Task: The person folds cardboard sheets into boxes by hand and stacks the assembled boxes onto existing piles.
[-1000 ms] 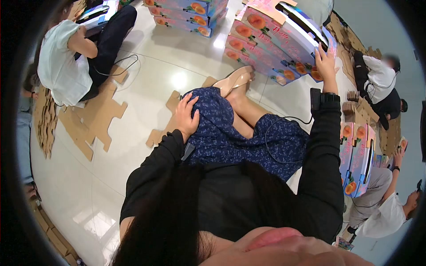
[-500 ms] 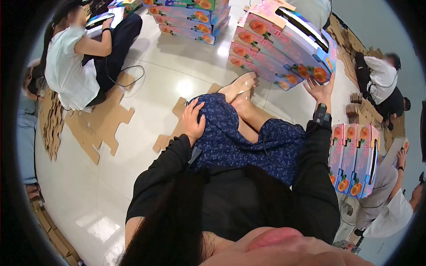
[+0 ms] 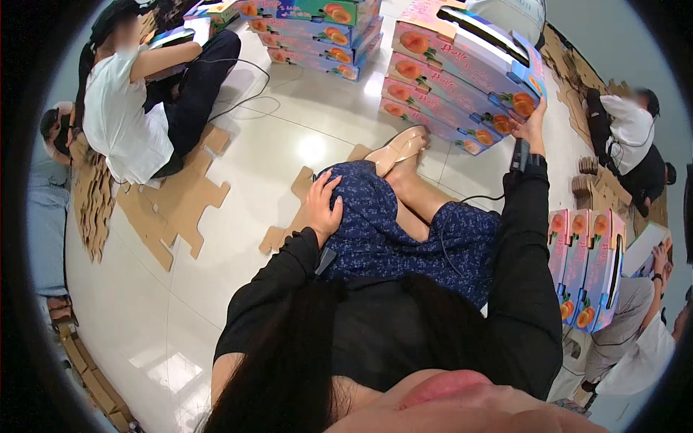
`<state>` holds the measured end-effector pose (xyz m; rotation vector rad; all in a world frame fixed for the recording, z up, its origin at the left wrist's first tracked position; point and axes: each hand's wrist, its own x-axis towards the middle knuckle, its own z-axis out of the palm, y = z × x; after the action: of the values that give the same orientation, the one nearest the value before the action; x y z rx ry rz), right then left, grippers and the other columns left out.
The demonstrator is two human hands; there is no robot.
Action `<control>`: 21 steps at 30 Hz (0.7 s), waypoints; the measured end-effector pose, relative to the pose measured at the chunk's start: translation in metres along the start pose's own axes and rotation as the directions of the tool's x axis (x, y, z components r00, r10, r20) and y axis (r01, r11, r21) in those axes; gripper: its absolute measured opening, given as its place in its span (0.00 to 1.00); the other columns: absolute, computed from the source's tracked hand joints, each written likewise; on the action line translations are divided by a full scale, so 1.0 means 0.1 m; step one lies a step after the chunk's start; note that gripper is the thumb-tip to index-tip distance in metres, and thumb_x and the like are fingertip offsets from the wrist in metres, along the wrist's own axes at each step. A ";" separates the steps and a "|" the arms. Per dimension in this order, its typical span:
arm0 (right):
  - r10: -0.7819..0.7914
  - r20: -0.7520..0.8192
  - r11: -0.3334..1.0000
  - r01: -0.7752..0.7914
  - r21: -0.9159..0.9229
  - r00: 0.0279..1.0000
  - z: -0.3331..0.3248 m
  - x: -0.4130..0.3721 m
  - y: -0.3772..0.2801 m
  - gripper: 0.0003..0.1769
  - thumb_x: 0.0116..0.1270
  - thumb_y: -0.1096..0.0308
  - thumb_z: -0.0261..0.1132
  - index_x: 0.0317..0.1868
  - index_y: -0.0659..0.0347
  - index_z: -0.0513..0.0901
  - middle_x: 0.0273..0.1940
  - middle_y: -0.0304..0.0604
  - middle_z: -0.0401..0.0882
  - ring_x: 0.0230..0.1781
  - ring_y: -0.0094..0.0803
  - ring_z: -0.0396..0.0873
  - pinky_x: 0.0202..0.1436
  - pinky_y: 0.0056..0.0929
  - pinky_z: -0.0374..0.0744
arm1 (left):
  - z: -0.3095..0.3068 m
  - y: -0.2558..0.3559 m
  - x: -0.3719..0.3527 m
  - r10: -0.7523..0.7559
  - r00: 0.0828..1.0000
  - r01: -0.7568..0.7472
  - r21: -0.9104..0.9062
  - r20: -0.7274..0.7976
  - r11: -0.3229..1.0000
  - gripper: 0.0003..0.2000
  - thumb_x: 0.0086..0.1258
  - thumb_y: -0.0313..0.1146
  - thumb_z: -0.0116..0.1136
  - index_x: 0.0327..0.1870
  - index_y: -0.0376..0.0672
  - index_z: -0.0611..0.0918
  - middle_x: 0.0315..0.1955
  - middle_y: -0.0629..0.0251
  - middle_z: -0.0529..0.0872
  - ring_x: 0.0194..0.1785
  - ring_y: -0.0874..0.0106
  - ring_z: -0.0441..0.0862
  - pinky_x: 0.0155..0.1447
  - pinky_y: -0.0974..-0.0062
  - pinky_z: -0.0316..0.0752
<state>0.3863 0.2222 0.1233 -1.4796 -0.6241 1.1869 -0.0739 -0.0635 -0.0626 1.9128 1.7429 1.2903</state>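
Note:
My left hand (image 3: 323,206) lies on the dark blue patterned skirt (image 3: 357,191) over my knee, its fingers spread and holding nothing. My right hand (image 3: 532,128) is at the near right corner of the top peach-printed carton (image 3: 462,61), thumb on its end and fingers curled beneath the corner. That carton has a carry-handle slot on its upper face and sits at the top of a stack of similar cartons (image 3: 433,108). Part of the right fingers is hidden by the carton.
Another carton stack (image 3: 310,40) stands ahead. Several upright cartons (image 3: 585,267) are at my right. Flat cardboard pieces (image 3: 173,195) lie on the tiled floor at left. Co-workers sit around: a person in white (image 3: 126,108) at left, others along the right. A cable (image 3: 267,79) crosses the floor.
My right hand has gone from an open palm beside the top carton to a grip at its corner. The left hand stays on the knee. The view has shifted slightly.

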 end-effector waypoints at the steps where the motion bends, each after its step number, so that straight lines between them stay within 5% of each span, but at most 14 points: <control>1: 0.031 0.034 0.991 -0.026 -0.129 0.999 -0.05 0.02 0.04 0.59 0.50 0.10 0.47 0.62 0.55 0.73 0.41 0.48 0.74 0.39 0.39 0.70 0.49 0.43 0.73 | 0.00 0.00 0.00 0.000 1.000 0.000 -0.005 0.002 1.000 0.22 0.68 0.37 0.53 0.63 0.45 0.79 0.68 0.53 0.73 0.71 0.50 0.67 0.74 0.53 0.59; 2: -0.027 -0.042 0.975 0.017 -0.221 0.999 -0.11 0.12 0.12 0.63 0.49 0.07 0.40 0.62 0.55 0.74 0.31 0.46 0.76 0.30 0.37 0.73 0.41 0.40 0.77 | 0.00 0.01 0.00 -0.003 1.000 0.003 0.004 0.004 1.000 0.22 0.68 0.37 0.53 0.63 0.45 0.79 0.68 0.53 0.73 0.71 0.50 0.67 0.74 0.53 0.59; 7: -0.254 -0.094 0.949 0.229 -0.218 0.963 -0.51 0.12 1.00 0.57 0.59 0.12 0.39 0.53 0.64 0.75 0.20 0.46 0.74 0.15 0.33 0.74 0.25 0.32 0.79 | 0.00 0.00 0.01 0.019 1.000 -0.019 0.002 0.012 1.000 0.22 0.68 0.36 0.53 0.64 0.44 0.78 0.68 0.52 0.73 0.71 0.50 0.67 0.74 0.53 0.59; 9: -0.154 0.058 0.902 0.165 -0.400 0.986 -1.00 0.20 1.81 0.47 0.69 0.26 0.50 0.73 0.56 0.66 0.22 0.45 0.80 0.17 0.32 0.77 0.27 0.32 0.80 | 0.01 0.00 0.02 0.012 1.000 -0.012 0.003 0.019 1.000 0.23 0.68 0.36 0.53 0.64 0.44 0.78 0.67 0.50 0.73 0.71 0.50 0.68 0.74 0.53 0.60; 11: -0.263 0.212 0.526 0.324 -0.786 0.941 -1.39 -0.12 2.75 0.39 0.67 0.44 0.66 0.71 0.59 0.72 0.25 0.48 0.84 0.24 0.38 0.84 0.33 0.38 0.83 | 0.00 0.02 0.03 0.007 1.000 -0.007 0.005 0.030 1.000 0.23 0.68 0.36 0.53 0.64 0.44 0.77 0.67 0.50 0.73 0.70 0.49 0.68 0.74 0.53 0.60; 12: -0.598 0.648 -0.277 0.636 -0.720 0.473 -1.52 -0.34 2.93 0.32 0.63 0.50 0.68 0.64 0.58 0.80 0.29 0.52 0.87 0.31 0.47 0.86 0.41 0.44 0.83 | -0.01 0.03 0.04 -0.001 0.999 0.001 -0.005 0.048 1.000 0.23 0.68 0.36 0.53 0.65 0.43 0.77 0.68 0.49 0.72 0.71 0.49 0.67 0.75 0.53 0.58; 13: -0.135 0.431 0.084 0.444 -0.892 0.892 -1.17 -0.60 2.57 0.26 0.59 0.54 0.69 0.56 0.57 0.85 0.34 0.55 0.87 0.39 0.53 0.85 0.46 0.47 0.81 | 0.00 0.03 0.05 -0.007 0.998 0.007 0.003 0.058 1.000 0.23 0.68 0.35 0.53 0.65 0.43 0.77 0.68 0.49 0.72 0.71 0.49 0.66 0.75 0.53 0.57; 16: -0.376 0.231 0.488 0.404 -0.773 0.897 -0.48 -1.16 2.39 0.13 0.62 0.58 0.66 0.39 0.58 0.88 0.32 0.55 0.85 0.37 0.53 0.84 0.42 0.47 0.80 | -0.03 0.04 0.03 -0.018 0.995 0.017 0.012 0.103 1.000 0.24 0.69 0.35 0.52 0.66 0.43 0.76 0.70 0.49 0.69 0.72 0.49 0.64 0.77 0.52 0.54; 18: -0.452 0.458 0.273 0.607 -0.746 0.766 -0.37 -1.18 2.58 0.10 0.60 0.62 0.66 0.34 0.59 0.86 0.30 0.52 0.83 0.34 0.52 0.82 0.40 0.46 0.80 | -0.01 0.02 0.01 -0.014 0.995 0.012 0.027 0.101 1.000 0.24 0.69 0.36 0.51 0.67 0.43 0.76 0.70 0.49 0.69 0.72 0.48 0.64 0.77 0.52 0.55; 21: -0.547 0.537 0.140 0.702 -0.698 0.642 -0.15 -1.25 2.72 0.08 0.56 0.64 0.66 0.31 0.59 0.86 0.30 0.50 0.81 0.36 0.51 0.81 0.40 0.46 0.80 | -0.02 0.05 -0.02 -0.004 0.995 -0.001 0.053 0.099 0.999 0.23 0.71 0.36 0.50 0.67 0.43 0.75 0.70 0.48 0.69 0.73 0.48 0.64 0.77 0.53 0.55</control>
<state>0.2961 0.0325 -0.0901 -1.5959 -2.0155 0.1730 -0.0719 -0.0671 -0.0583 1.9679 1.7452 1.1394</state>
